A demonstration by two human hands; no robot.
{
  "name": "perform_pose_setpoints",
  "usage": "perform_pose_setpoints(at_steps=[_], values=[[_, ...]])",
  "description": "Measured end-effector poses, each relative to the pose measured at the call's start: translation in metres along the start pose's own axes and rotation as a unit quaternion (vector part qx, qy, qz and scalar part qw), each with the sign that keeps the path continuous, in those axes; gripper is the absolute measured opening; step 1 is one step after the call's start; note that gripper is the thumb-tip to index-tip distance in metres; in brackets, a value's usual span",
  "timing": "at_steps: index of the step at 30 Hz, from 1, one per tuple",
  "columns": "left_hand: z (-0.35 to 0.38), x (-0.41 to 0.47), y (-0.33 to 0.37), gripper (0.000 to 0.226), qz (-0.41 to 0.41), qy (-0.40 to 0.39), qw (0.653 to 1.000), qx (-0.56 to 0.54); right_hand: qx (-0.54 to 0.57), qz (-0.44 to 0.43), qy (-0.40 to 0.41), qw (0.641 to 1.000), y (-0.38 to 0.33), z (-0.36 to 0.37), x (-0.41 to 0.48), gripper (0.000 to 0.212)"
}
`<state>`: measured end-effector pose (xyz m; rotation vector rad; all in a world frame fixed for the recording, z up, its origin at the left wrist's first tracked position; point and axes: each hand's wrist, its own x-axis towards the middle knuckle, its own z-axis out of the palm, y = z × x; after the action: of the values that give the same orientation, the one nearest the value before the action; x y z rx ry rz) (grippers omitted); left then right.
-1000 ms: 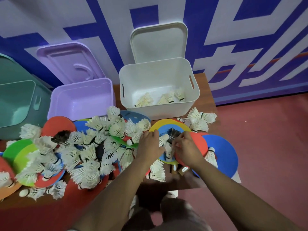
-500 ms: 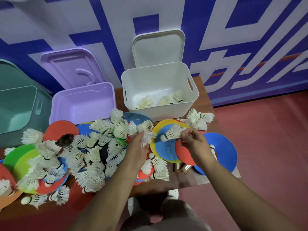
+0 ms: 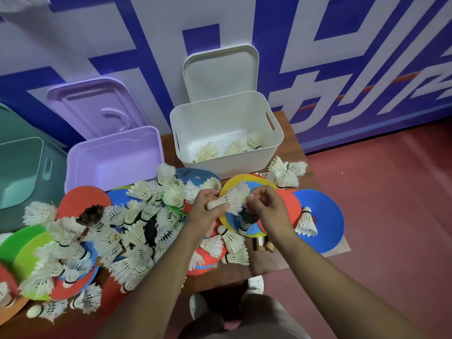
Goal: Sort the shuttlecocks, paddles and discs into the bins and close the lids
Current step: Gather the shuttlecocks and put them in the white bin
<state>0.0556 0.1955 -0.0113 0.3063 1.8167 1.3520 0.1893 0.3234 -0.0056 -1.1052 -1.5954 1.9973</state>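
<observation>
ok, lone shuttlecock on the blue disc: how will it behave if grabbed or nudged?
The shuttlecock looks very light: mostly thin feathers on a small cork. The feather skirt would probably crush under a hard squeeze, so grip near the cork. Being cone-shaped, it would likely roll in a curve on the smooth blue disc.

held shuttlecock: white, sideways; cork in L hand, feathers pinched by R hand
loose shuttlecocks: white heap over discs, mostly left of hands
discs: red/blue/yellow/green, flat, overlapping
white bin: open, few shuttlecocks inside; white lid upright behind
purple bin: open; purple lid leaning behind
</observation>
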Motion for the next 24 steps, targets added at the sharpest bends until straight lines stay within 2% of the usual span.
perform_pose_setpoints(at_steps=[2,3,5,7,9,10,11,13,14,16,18,20,22,24], values=[[-0.010,-0.001,0.001,0.059,0.031,-0.071,0.986,0.146,0.020,0.033,-0.018,0.999,0.000,-0.002,-0.002,0.005],[-0.012,-0.001,0.002,0.064,0.033,-0.114,0.979,0.165,0.017,0.040,-0.035,0.998,0.000,-0.002,-0.003,0.004],[-0.014,-0.001,0.000,0.066,0.028,-0.148,0.974,0.168,0.001,0.035,-0.074,0.997,0.000,0.001,-0.007,0.003],[-0.012,-0.001,0.001,0.060,0.040,-0.130,0.979,0.151,-0.022,0.014,-0.085,0.996,-0.001,0.000,-0.008,0.007],[-0.012,-0.003,0.006,0.052,0.036,-0.079,0.992,0.094,-0.063,0.012,-0.040,0.997,0.001,-0.006,-0.006,0.012],[-0.013,-0.004,0.006,0.049,0.034,-0.057,0.995,0.072,-0.124,0.010,-0.005,0.992,0.005,-0.011,-0.004,0.018],[-0.015,-0.005,0.005,0.047,0.031,-0.045,0.996,0.066,-0.227,0.001,0.019,0.974,0.009,-0.017,-0.002,0.029],[-0.017,-0.007,0.000,0.043,0.027,-0.038,0.997,0.067,-0.434,-0.012,-0.008,0.901,0.023,-0.027,-0.003,0.057],[-0.019,-0.007,-0.004,0.042,0.025,-0.036,0.997,0.065,-0.493,-0.017,-0.040,0.869,0.030,-0.029,-0.006,0.068],[-0.022,-0.010,-0.008,0.042,0.018,-0.038,0.997,0.066,-0.545,-0.036,-0.092,0.833,0.045,-0.029,-0.016,0.083],[-0.022,-0.011,-0.014,0.043,0.005,-0.045,0.998,0.051,-0.597,-0.097,-0.120,0.787,0.066,-0.026,-0.031,0.082],[-0.022,-0.012,-0.021,0.043,-0.004,-0.036,0.999,0.035,-0.647,-0.169,-0.114,0.735,0.085,-0.022,-0.046,0.064],[-0.020,-0.012,-0.024,0.041,-0.010,-0.024,0.999,0.028,-0.669,-0.168,-0.098,0.717,0.101,-0.018,-0.056,0.058],[-0.018,-0.013,-0.022,0.041,-0.010,-0.027,0.999,0.023,-0.691,-0.129,-0.090,0.705,0.115,-0.017,-0.059,0.062]])
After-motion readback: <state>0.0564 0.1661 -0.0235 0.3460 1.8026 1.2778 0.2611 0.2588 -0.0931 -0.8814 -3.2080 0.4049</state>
